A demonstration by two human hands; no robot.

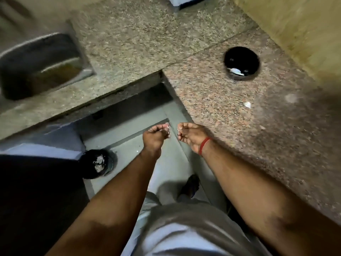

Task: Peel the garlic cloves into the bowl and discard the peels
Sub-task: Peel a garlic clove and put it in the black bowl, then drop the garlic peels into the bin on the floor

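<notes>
Both curled now, left hand (156,134) and right hand (188,134), pinching pale peel scraps apparently, beside the counter (212,100) edge. Best released squarely over the bin (97,163), none spilling.

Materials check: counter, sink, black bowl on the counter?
Counter: looks like polished granite, given its pink-brown speckled grain and a seam between slabs. Sink: probably stainless steel, with a grey metallic sheen along the rim. Black bowl: glossy and dark; plastic or glazed ceramic, can't tell.
</notes>
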